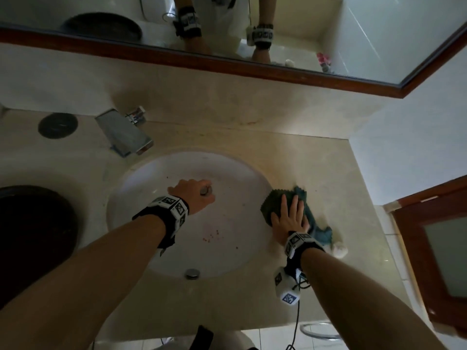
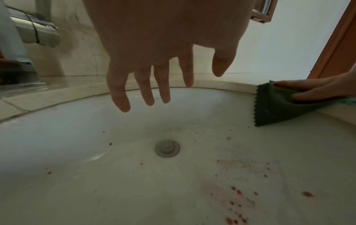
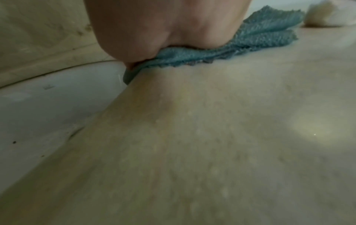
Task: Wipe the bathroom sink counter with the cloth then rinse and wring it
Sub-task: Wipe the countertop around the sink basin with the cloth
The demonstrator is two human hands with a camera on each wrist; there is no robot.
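A dark green-and-teal cloth (image 1: 274,202) (image 2: 273,109) (image 3: 256,41) lies on the beige counter (image 1: 316,173) at the right rim of the white sink (image 1: 156,188), one zigzag-edged corner hanging into the basin. My right hand (image 1: 290,213) (image 2: 312,89) presses flat on the cloth with straight fingers. My left hand (image 1: 192,195) (image 2: 154,85) hangs over the basin above the drain (image 2: 167,148), fingers loose and pointing down, holding nothing. Reddish specks dot the basin (image 2: 237,197).
A chrome faucet (image 1: 123,133) stands at the back left of the sink. A dark round basin (image 1: 32,231) sits at the left edge, a round black cap (image 1: 57,125) behind it. A pale lump (image 1: 338,250) lies near my right wrist. A mirror (image 1: 278,29) runs along the wall.
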